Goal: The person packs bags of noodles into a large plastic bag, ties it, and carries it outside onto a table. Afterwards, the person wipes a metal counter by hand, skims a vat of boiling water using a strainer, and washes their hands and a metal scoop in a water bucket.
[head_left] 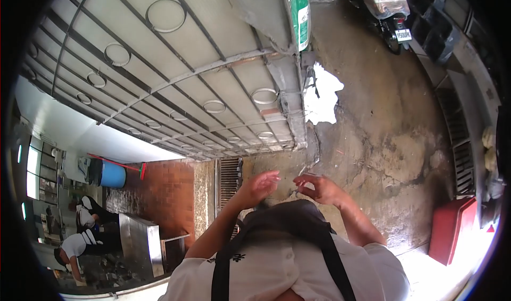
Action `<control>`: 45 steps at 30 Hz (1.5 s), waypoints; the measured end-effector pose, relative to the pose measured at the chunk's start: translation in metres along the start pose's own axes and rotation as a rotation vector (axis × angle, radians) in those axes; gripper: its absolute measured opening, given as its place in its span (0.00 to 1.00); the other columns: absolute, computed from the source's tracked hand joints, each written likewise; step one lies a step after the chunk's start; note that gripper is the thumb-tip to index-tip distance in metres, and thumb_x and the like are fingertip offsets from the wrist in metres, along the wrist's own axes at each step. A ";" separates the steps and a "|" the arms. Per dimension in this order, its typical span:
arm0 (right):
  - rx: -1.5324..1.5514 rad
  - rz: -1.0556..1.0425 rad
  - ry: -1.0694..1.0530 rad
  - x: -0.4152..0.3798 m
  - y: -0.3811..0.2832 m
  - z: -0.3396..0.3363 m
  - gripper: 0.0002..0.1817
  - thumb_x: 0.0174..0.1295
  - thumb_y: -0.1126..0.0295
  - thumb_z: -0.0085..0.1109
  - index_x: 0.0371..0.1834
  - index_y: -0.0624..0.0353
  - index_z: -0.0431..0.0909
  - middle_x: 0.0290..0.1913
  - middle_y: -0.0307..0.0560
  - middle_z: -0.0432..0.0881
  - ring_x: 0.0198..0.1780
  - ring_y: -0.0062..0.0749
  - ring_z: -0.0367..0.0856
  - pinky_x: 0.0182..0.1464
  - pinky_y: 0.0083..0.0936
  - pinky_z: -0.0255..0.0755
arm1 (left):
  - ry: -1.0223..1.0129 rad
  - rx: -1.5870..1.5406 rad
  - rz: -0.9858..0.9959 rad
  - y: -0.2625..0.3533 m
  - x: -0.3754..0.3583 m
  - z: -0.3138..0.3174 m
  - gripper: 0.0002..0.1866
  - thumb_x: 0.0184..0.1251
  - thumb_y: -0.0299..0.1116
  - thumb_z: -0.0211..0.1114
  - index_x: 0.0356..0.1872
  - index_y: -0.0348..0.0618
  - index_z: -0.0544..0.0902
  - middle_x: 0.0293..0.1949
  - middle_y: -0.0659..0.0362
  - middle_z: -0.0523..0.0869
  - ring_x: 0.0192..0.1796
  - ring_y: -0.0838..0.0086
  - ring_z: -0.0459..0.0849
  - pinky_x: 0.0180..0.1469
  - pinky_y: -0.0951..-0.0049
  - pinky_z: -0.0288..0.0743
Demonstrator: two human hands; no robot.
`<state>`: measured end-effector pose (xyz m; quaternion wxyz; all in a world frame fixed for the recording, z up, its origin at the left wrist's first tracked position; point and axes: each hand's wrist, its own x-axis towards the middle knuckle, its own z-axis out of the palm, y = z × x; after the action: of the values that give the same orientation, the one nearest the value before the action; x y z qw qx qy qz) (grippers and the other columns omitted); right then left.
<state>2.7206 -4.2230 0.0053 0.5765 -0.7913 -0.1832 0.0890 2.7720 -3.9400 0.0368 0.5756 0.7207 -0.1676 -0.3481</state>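
The left hand and right hand are raised apart from each other, below the near edge of the barred gate, each part-open with loosely bent fingers. Whether anything small sits between the right fingertips is too blurred to tell. The dark apron, worn over a white shirt, is just beside the hands, farther below the gate. A drain grate lies just below the gate, and crumpled white material lies on the wet floor just right of it. Well right of the gate stands a red box; below its left part, a blue bin.
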 end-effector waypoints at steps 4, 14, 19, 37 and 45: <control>0.015 0.001 0.010 -0.003 -0.003 -0.008 0.14 0.68 0.70 0.64 0.55 0.60 0.81 0.45 0.51 0.87 0.46 0.38 0.86 0.48 0.33 0.79 | -0.008 0.129 0.023 0.001 0.009 0.006 0.27 0.78 0.33 0.61 0.74 0.40 0.67 0.64 0.52 0.80 0.65 0.70 0.79 0.67 0.68 0.72; -0.027 -0.039 0.007 -0.010 -0.008 -0.021 0.14 0.68 0.70 0.65 0.55 0.60 0.81 0.45 0.52 0.87 0.46 0.39 0.87 0.47 0.34 0.80 | 0.011 0.274 0.015 0.013 0.010 0.017 0.28 0.77 0.37 0.62 0.73 0.40 0.68 0.62 0.50 0.81 0.64 0.67 0.80 0.69 0.66 0.71; -0.050 -0.061 0.004 -0.013 -0.003 -0.017 0.14 0.68 0.70 0.65 0.54 0.60 0.81 0.45 0.52 0.86 0.46 0.41 0.87 0.47 0.35 0.80 | 0.044 0.304 0.008 0.012 0.006 0.020 0.28 0.77 0.37 0.62 0.73 0.39 0.68 0.62 0.49 0.82 0.62 0.66 0.82 0.68 0.65 0.72; -0.051 -0.027 -0.041 -0.014 0.005 -0.013 0.14 0.68 0.68 0.65 0.55 0.59 0.81 0.44 0.52 0.86 0.45 0.42 0.87 0.47 0.37 0.79 | 0.143 0.308 0.033 0.022 -0.001 0.028 0.25 0.73 0.37 0.66 0.67 0.38 0.76 0.53 0.51 0.86 0.55 0.68 0.84 0.63 0.66 0.76; -0.038 -0.017 -0.051 -0.012 0.010 -0.010 0.14 0.66 0.71 0.66 0.53 0.61 0.81 0.42 0.53 0.86 0.44 0.43 0.86 0.46 0.36 0.79 | -0.313 0.248 0.566 0.134 -0.020 0.021 0.22 0.64 0.44 0.75 0.54 0.44 0.87 0.35 0.63 0.79 0.39 0.74 0.76 0.46 0.72 0.71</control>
<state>2.7149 -4.2398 -0.0021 0.5574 -0.7979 -0.2062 0.1007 2.7646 -3.9795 0.1680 0.5246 0.6480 -0.4882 -0.2580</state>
